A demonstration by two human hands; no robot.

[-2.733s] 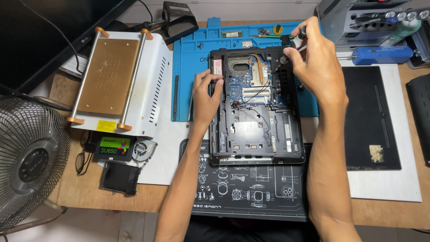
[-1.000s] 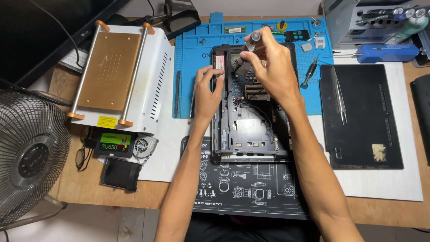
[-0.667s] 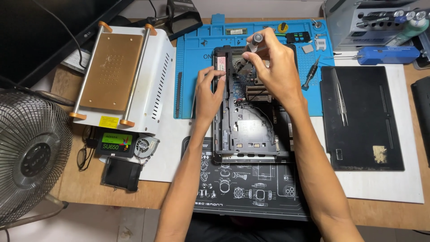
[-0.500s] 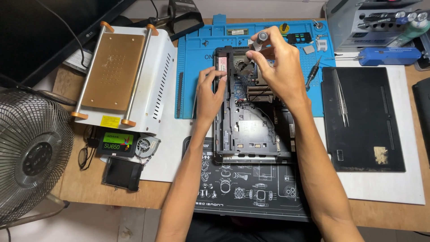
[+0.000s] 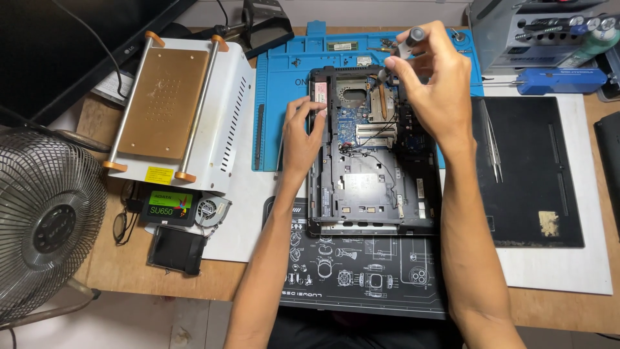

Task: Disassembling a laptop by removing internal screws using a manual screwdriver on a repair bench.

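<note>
Bench [image 5: 97,271]: wooden, blue repair mat [image 5: 284,84].
Opened laptop chassis [image 5: 371,161]: circuit board, cables inside.
Left hand [image 5: 302,139]: fingers braced on chassis edge.
Right hand [image 5: 433,84]: gripping a screwdriver [image 5: 405,45].

Left hand [image 5: 300,139] lies flat, fingers extended; right hand [image 5: 429,84] raised, fingers pinched together.

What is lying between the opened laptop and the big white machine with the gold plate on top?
In the head view, the left part of the blue repair mat lies between the laptop and the white machine.
</note>
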